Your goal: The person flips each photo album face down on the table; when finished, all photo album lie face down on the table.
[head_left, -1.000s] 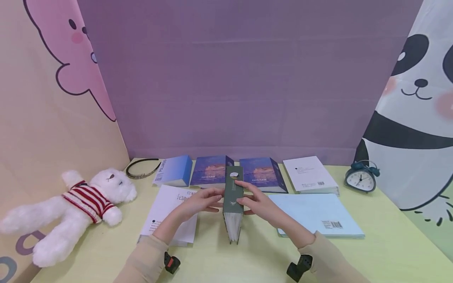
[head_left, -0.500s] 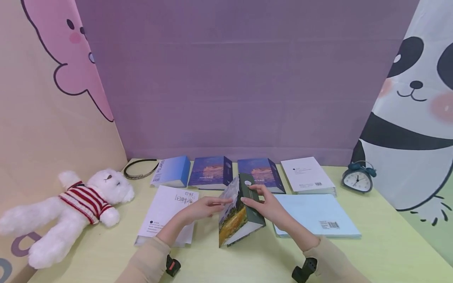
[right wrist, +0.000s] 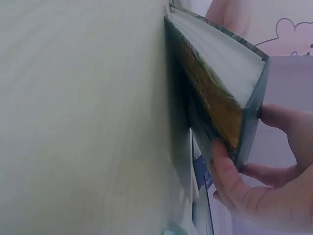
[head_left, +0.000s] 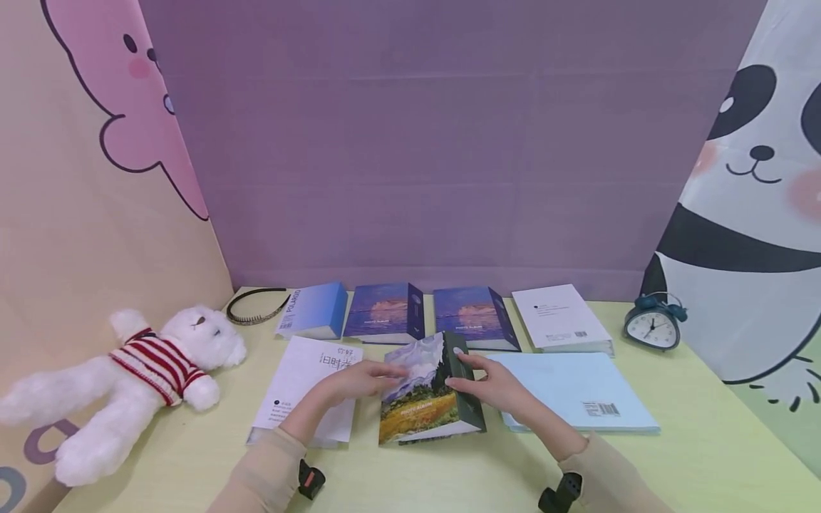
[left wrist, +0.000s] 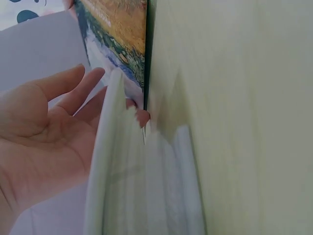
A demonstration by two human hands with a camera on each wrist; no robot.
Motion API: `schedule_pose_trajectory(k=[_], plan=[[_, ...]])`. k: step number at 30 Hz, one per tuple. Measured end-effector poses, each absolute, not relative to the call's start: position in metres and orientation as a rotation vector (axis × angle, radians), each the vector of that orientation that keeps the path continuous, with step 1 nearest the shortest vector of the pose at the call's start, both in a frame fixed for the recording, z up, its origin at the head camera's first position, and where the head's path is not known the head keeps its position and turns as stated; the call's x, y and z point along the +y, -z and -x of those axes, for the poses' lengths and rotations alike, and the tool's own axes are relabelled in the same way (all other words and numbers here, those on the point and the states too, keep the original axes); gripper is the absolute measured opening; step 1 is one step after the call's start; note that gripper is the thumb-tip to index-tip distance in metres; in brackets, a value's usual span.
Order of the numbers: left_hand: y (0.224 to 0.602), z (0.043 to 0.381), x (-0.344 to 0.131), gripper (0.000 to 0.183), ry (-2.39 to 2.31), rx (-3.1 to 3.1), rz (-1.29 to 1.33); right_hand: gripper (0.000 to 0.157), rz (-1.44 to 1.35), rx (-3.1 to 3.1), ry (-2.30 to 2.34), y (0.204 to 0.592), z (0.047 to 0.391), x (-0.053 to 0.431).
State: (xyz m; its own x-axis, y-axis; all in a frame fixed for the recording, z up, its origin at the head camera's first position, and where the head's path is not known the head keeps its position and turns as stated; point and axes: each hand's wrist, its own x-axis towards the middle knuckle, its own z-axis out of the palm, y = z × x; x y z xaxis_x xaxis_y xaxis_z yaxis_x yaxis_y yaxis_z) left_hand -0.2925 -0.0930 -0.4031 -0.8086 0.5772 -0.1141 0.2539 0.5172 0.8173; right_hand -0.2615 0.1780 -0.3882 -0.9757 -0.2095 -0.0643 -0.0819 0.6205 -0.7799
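A thick photo album (head_left: 420,410), with a painted landscape cover and dark green spine, tilts above the middle of the table. My right hand (head_left: 494,385) holds its spine side; in the right wrist view, the fingers (right wrist: 230,171) reach round beneath the spine edge. On the opposite side my left hand (head_left: 359,381) has relaxed, extended fingers at the cover's left part. In the left wrist view those fingers (left wrist: 78,93) lie close to the album's edge. A white book (head_left: 304,392) lies just under my left forearm, its pages large in the left wrist view.
Along the back lie a headband (head_left: 256,313), a blue Polaroid album (head_left: 312,310), two purple-blue photo albums (head_left: 383,310) and a white book (head_left: 561,313). A light blue album (head_left: 577,392) lies right, an alarm clock (head_left: 653,328) beyond it. A white teddy bear (head_left: 154,363) lies left.
The green album stood spine up between both hands. It has turned and tipped so its painted cover faces up, its spine to the right. The right hand moved rightward with the spine.
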Motion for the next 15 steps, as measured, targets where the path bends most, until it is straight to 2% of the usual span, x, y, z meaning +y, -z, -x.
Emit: schedule_pose_trajectory(k=[15], plan=[[0.4003,0.2908,-0.0922,0.036,-1.201,2.390,-0.620,0.066,0.301,2.615,1.222,0.3985,0.2605,0.1852]])
